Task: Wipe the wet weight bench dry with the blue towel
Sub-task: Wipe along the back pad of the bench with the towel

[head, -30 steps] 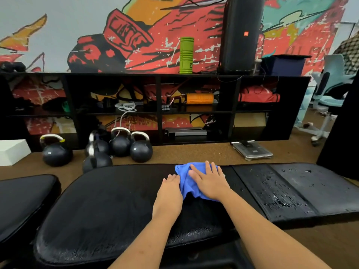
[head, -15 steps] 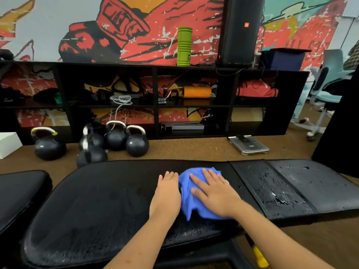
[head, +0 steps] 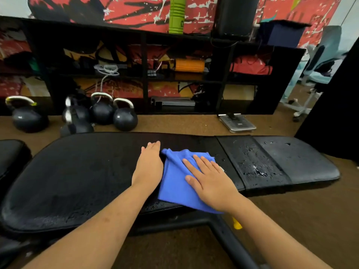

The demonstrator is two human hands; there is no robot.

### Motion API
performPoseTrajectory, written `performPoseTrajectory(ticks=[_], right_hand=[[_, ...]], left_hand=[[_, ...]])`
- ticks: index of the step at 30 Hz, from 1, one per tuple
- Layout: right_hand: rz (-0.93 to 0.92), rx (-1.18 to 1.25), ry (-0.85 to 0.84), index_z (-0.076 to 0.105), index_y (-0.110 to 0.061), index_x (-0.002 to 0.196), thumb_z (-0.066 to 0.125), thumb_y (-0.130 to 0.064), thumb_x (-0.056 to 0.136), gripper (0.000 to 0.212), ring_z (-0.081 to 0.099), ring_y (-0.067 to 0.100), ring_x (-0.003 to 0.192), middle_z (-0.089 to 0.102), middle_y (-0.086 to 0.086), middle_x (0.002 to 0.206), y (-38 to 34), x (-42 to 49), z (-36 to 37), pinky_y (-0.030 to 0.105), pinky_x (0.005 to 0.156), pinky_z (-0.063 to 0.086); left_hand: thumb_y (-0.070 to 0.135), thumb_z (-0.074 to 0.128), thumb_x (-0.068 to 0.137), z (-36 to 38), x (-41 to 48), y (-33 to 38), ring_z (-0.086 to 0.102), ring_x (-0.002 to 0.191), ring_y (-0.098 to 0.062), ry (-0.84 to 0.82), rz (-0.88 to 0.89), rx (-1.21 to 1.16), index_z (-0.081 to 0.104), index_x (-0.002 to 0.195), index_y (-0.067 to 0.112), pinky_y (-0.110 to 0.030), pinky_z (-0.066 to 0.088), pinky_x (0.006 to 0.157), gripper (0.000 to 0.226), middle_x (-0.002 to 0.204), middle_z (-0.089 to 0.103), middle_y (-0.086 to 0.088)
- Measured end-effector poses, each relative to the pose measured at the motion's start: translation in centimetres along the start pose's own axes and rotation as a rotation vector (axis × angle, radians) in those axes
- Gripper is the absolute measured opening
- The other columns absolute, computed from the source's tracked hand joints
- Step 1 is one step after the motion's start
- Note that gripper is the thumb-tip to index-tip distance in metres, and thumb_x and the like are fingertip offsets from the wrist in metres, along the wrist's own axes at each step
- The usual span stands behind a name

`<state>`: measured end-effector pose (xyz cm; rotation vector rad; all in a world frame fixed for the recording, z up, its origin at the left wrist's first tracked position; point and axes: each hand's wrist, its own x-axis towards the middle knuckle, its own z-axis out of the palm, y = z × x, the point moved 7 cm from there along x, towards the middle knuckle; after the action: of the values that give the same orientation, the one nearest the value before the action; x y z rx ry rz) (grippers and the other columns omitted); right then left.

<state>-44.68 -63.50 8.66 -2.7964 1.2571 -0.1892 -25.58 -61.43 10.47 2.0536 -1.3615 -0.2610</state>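
Presses the right hand (head: 211, 183) flat on the blue towel (head: 174, 187), fingers straight and spread, nothing gripped. Rests the left hand (head: 149, 166) flat on the bare black pad of the bench (head: 77, 171), fingers straight and together, just beside the towel's left edge, nothing held. Finds the towel crumpled on the middle of the long pad, its near corner hanging over the front edge.

Likely faults from here:

- Slipping out from under the palm. Held by downward pressure only, with no curled fingers; on wet vinyl, expect bunching or lagging during a fast stroke.
- Dropping to the floor (head: 174, 123). Caused by the overhanging corner; avoid pulling further toward the body.
- Smearing instead of drying. Crumpled cloth, small contact patch; probably soaks through before clearing the pooled water (head: 256, 168) on the narrower pad to the right, near the right hand and well apart from the left.
- Missing the fine droplets along the near left rim; hard to see against black.
- Sliding of the left hand on the wet surface if leaned on.
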Motion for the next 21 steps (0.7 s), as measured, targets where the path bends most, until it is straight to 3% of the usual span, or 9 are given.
performPoseTrajectory(ticks=[4, 9, 14, 16, 21], right_hand=[[0.017, -0.034, -0.019, 0.004, -0.043, 0.154, -0.026, -0.075, 0.074, 0.091, 0.005, 0.017, 0.151, 0.009, -0.001, 0.165, 4.2, 1.7, -0.7, 0.037, 0.122, 0.004], [0.070, -0.009, -0.073, 0.005, -0.041, 0.154, 0.013, -0.059, 0.099, 0.058, 0.002, 0.019, 0.151, 0.006, 0.002, 0.165, 8.3, 9.8, -0.2, 0.041, 0.122, 0.003], [0.092, 0.024, -0.101, 0.006, -0.038, 0.156, 0.016, -0.059, 0.100, 0.060, 0.002, 0.020, 0.151, 0.004, 0.002, 0.165, 7.9, 10.8, 0.1, 0.042, 0.122, 0.004], [0.045, 0.012, -0.091, 0.005, -0.034, 0.156, 0.012, -0.061, 0.099, 0.064, -0.001, 0.019, 0.152, 0.001, 0.002, 0.165, 6.7, 7.6, 0.0, 0.041, 0.122, 0.003], [-0.083, 0.004, -0.133, -0.011, -0.040, 0.152, -0.026, -0.079, 0.071, 0.092, -0.016, 0.013, 0.149, -0.016, -0.011, 0.159, 4.3, -1.4, -1.0, 0.035, 0.122, -0.006]], left_hand=[[-0.006, 0.030, 0.100, 0.1, 0.0, 0.2, 0.009, 0.153, -0.025, -0.009, 0.012, 0.038, 0.025, 0.156, 0.014, -0.034, 0.016, 0.120, 0.060, 0.163, 0.021, -0.009], [-0.002, 0.032, 0.102, 0.2, 0.1, 0.0, 0.011, 0.152, -0.025, 0.030, 0.013, 0.075, 0.025, 0.156, 0.014, -0.033, 0.017, 0.120, 0.057, 0.163, 0.023, -0.009], [-0.004, 0.031, 0.102, 0.1, 0.4, 0.5, 0.014, 0.152, -0.022, 0.032, 0.060, 0.121, 0.025, 0.155, 0.009, -0.027, 0.007, 0.120, 0.055, 0.162, 0.025, -0.011], [-0.005, 0.032, 0.101, 0.2, 0.4, 0.3, 0.015, 0.151, -0.023, 0.026, 0.058, 0.127, 0.027, 0.155, 0.009, -0.027, 0.007, 0.120, 0.055, 0.161, 0.026, -0.011], [-0.003, 0.032, 0.102, 0.7, 0.8, 0.1, 0.018, 0.151, -0.023, 0.033, 0.071, 0.158, 0.032, 0.153, 0.008, -0.031, 0.010, 0.123, 0.052, 0.160, 0.029, -0.011]])
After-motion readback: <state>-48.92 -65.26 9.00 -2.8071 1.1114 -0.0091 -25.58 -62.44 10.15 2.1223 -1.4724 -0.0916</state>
